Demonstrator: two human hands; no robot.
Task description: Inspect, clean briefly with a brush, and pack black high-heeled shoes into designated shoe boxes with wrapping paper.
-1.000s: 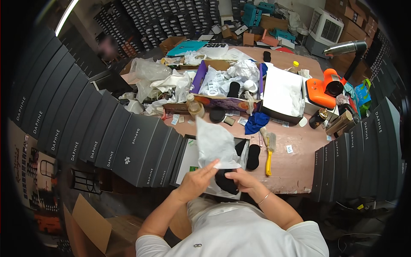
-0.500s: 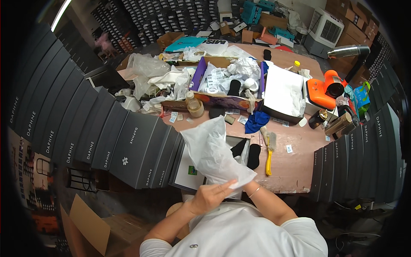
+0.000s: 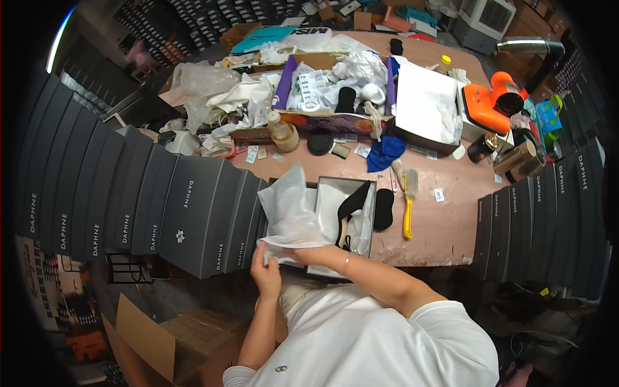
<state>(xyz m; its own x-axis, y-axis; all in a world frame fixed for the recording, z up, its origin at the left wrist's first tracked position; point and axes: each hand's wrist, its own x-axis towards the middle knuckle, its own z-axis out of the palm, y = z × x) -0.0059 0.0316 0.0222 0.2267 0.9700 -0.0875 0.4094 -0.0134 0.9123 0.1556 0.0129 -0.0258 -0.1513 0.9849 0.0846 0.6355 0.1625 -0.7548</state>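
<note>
A thin white translucent bag [image 3: 290, 209] hangs between my hands over the left part of an open grey shoebox [image 3: 372, 222]. Its lower edge is pinched in the fingers of my left hand [image 3: 266, 276]. My right hand [image 3: 308, 256] reaches into or behind the bag's mouth, so its fingers are hidden; whether anything sits inside the bag, I cannot make out. In the box, on white paper, lies a black high-heeled shoe [image 3: 353, 201]. A black oval pad [image 3: 383, 209] rests just right of the box.
Grey shoebox stacks stand at left [image 3: 200, 216] and right [image 3: 525, 226]. A yellow-handled brush [image 3: 408, 216], a blue cloth [image 3: 387, 153] and a bottle [image 3: 284, 134] lie or stand beyond the box. Farther back are a purple box [image 3: 335, 120] of crumpled paper and an orange tool [image 3: 487, 109].
Both hands and the bag have moved left, uncovering the shoe in the box. My left hand now grips the bag's near left edge, and my right hand has slid in at its mouth.
</note>
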